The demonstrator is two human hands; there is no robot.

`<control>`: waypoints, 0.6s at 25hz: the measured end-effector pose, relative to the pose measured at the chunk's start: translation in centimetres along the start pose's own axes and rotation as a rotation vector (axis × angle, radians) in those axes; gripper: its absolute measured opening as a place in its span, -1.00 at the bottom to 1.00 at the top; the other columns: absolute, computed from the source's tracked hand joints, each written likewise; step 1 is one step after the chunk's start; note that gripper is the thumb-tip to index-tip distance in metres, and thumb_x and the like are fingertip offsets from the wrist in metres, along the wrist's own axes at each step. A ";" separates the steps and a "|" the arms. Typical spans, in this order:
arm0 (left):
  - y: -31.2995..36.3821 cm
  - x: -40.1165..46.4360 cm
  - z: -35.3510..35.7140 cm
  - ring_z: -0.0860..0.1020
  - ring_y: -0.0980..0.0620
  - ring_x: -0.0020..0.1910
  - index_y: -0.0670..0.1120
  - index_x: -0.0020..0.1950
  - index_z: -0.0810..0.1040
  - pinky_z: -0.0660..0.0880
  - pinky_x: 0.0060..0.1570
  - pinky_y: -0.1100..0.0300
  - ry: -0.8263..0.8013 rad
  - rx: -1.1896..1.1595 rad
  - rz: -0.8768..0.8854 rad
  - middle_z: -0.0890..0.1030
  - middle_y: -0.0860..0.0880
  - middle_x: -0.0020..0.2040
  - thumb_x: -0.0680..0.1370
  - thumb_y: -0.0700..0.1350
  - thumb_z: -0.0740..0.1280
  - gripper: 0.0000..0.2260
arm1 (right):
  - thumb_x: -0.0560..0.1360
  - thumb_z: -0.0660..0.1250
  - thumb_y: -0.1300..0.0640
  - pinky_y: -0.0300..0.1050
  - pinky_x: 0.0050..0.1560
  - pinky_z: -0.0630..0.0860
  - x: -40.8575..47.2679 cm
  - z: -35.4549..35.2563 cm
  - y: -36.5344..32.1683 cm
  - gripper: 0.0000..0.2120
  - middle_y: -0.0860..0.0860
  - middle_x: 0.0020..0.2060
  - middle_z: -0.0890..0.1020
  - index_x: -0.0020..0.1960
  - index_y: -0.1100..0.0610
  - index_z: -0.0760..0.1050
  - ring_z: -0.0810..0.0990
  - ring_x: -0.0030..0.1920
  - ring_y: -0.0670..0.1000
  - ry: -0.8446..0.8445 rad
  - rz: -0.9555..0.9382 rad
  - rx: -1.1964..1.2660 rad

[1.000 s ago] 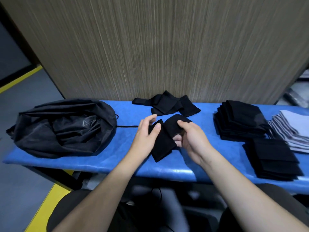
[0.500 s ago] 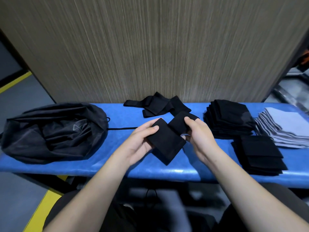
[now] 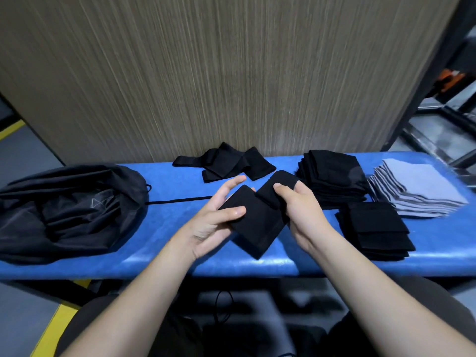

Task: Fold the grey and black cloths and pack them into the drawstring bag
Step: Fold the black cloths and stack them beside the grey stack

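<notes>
Fingers of both hands are busy with one black cloth [image 3: 253, 222], held just above the near part of the blue table [image 3: 164, 228]. On the left hand [image 3: 219, 220] the thumb presses on top of the cloth and the other fingers lie fairly straight under and behind it, so it pinches the folded part. On the right hand [image 3: 300, 210] the fingers are curled round the far flap of the same cloth.

I judge the step in hand is the folding of this cloth: one half looks already flat and square, and the far flap is not yet laid over it. The next move probably calls for bringing this flap down so the edges meet, then for putting the cloth somewhere.

Loose black cloths [image 3: 224, 164] lie at the far side, near the wood panel. At the right are a far black stack [image 3: 332, 176], a near black stack [image 3: 376, 230] and a grey stack [image 3: 417, 190]. The drawstring bag [image 3: 67, 210] lies at the left, well apart from the stacks, its cord [image 3: 177, 201] running toward the hands. Whether its mouth is open I cannot tell.
</notes>
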State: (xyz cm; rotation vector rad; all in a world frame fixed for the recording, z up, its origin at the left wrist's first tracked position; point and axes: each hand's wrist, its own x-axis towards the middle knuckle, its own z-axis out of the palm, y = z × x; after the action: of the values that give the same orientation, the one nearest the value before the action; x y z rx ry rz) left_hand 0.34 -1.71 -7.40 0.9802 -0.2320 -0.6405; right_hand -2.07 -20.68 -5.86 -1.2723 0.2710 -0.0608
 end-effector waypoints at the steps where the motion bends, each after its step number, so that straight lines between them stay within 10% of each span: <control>1: 0.0 0.1 0.1 0.58 -0.10 0.21 -0.01 0.39 0.51 0.55 0.20 0.11 0.022 -0.004 0.002 0.54 -0.15 0.32 0.48 -0.38 0.33 -0.48 | 0.61 0.27 0.19 -0.07 -0.10 0.60 0.0 0.0 0.0 -0.84 0.11 -0.09 0.69 0.12 0.26 0.50 0.69 -0.04 0.09 0.007 0.005 0.004; 15: -0.2 0.4 -1.4 0.64 -0.11 0.15 -0.23 0.18 0.67 0.56 0.15 0.14 0.116 0.057 -0.145 0.62 -0.31 0.23 0.36 -0.49 0.06 -0.45 | 0.64 0.02 -0.26 0.19 0.32 0.48 0.5 -1.8 -1.9 -0.41 0.19 0.14 0.68 0.31 0.21 0.44 0.66 0.16 0.22 -0.024 0.046 0.283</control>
State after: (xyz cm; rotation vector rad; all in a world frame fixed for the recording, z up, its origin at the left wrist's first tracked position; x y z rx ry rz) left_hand 1.25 -1.04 -8.35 1.0919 -0.0774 -0.7094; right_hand -1.85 -23.00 -4.64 -0.9849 0.2613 -0.0427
